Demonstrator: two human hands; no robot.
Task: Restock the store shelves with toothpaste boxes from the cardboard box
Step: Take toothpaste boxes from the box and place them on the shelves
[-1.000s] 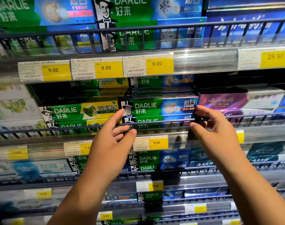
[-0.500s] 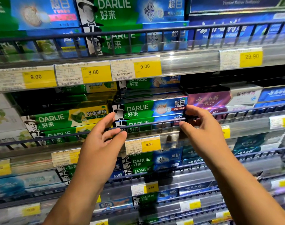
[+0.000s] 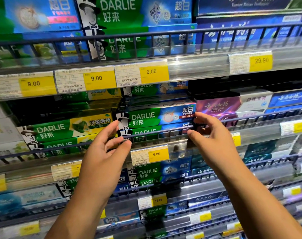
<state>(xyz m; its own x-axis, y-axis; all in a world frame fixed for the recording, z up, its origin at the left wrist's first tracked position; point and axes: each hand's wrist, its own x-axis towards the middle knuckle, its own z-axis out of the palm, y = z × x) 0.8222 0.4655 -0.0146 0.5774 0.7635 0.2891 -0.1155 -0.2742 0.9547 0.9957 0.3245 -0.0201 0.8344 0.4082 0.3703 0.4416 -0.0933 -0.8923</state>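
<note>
Left hand (image 3: 103, 152) and right hand (image 3: 214, 137), fingers half-curled, pinch the ends of the green-blue Darlie box (image 3: 157, 116) at frame centre. An uneven push could snag it on the wire rail (image 3: 164, 131).

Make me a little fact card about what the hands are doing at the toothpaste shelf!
place: store shelves full of toothpaste boxes
left hand: at the left end of the green and blue Darlie box, fingers spread
right hand: at the right end of the same box
box position: top of its stack, behind the wire rail
neighbour on the left: green and yellow Darlie box
neighbour on the right: purple box
price tag below: 9.00
cardboard box: not in view
</note>
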